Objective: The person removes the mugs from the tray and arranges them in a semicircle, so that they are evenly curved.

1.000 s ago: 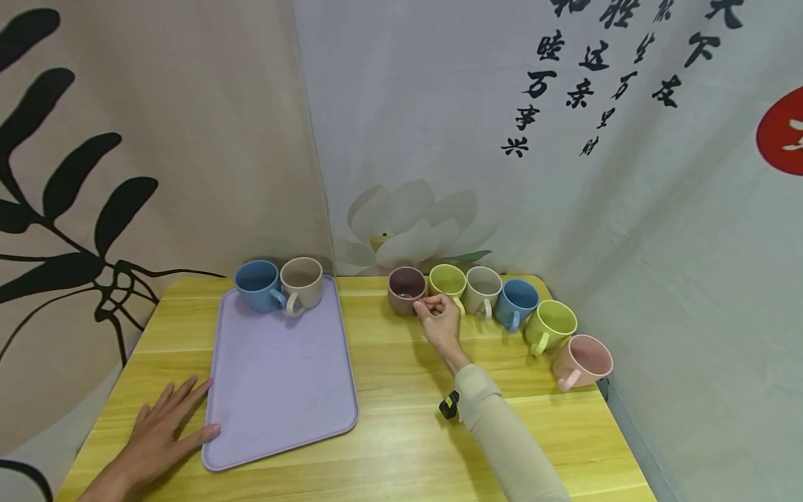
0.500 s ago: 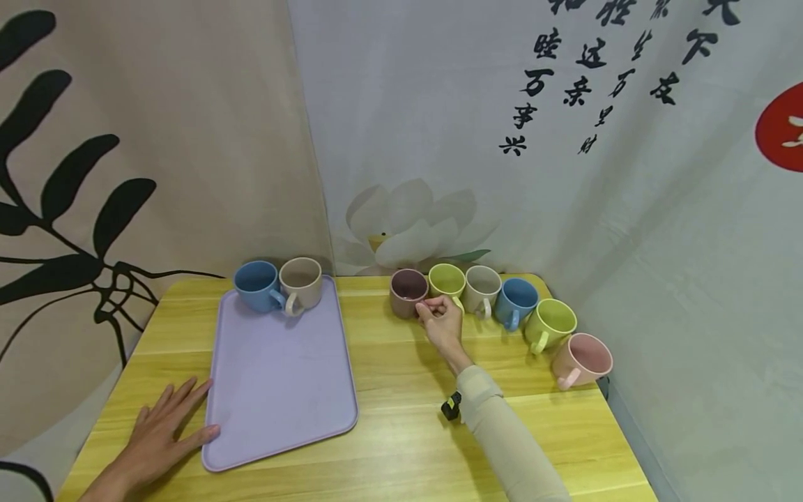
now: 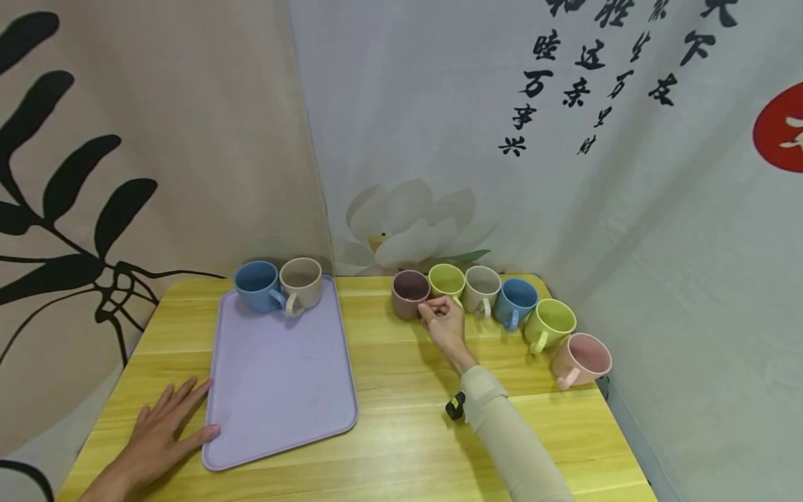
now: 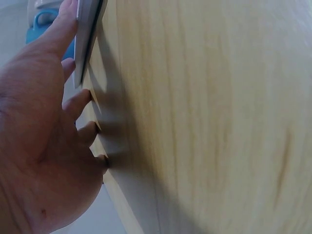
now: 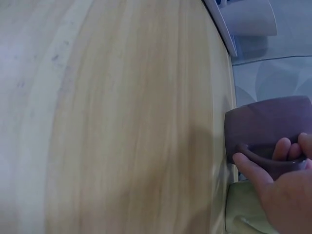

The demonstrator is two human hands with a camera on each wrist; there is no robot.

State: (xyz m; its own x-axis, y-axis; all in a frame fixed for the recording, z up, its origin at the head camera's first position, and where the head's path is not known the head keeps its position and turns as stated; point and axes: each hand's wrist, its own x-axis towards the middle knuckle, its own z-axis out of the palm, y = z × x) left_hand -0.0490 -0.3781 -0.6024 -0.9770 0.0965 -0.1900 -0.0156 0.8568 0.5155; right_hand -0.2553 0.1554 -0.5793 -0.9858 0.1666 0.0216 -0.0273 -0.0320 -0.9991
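Note:
My right hand [image 3: 447, 326] grips the handle of a dark purple mug [image 3: 409, 291], its fingers curled through the handle in the right wrist view, where the mug [image 5: 265, 122] stands upright on the table. Beside it to the right is a yellow-green mug [image 3: 447, 277], partly behind my hand. On the left, my left hand [image 3: 164, 436] lies spread, fingers straight, thumb and a fingertip touching the left edge of a lilac tray [image 3: 282, 383]. In the left wrist view the other fingertips of that hand [image 4: 44, 126] rest on the wood. A blue mug [image 3: 257, 287] and a beige mug [image 3: 302, 284] stand at the tray's far end.
Right of the yellow-green mug, a row curves toward the table's right edge: a whitish mug [image 3: 483, 289], a blue mug [image 3: 516, 303], another yellow-green mug [image 3: 551, 324] and a pink mug [image 3: 583, 361]. A printed curtain [image 3: 426, 104] hangs directly behind the wooden table [image 3: 401, 446].
The purple mug and my right hand have shifted slightly to the right and toward me, and the mug stays on the table. My left hand and the tray have not moved.

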